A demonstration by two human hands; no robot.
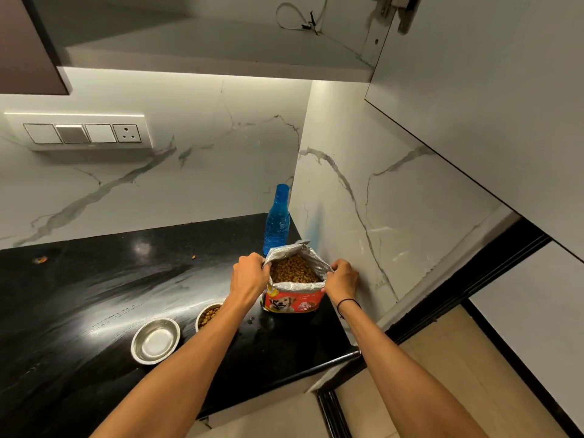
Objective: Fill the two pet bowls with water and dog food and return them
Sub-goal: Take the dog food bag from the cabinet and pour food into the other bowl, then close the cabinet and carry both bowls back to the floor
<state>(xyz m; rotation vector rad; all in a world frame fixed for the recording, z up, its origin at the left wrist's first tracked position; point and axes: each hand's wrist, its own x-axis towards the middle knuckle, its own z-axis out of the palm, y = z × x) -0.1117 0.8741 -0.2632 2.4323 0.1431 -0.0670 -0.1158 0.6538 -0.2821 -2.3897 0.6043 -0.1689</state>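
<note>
Both arms outstretched — left hand (249, 276) and right hand (343, 279) pinching, fingers curled.

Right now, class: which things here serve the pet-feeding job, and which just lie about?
Job: dog food bag, gripped by left hand and right hand; food-filled bowl; empty bowl; blue water bottle.
Lying about: stray kibble; switch panel.

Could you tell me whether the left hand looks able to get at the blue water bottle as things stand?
Probably yes, once freed. The left hand grips the dog food bag rim, and the blue water bottle stands upright just behind the bag, nothing between them on that side.
</note>
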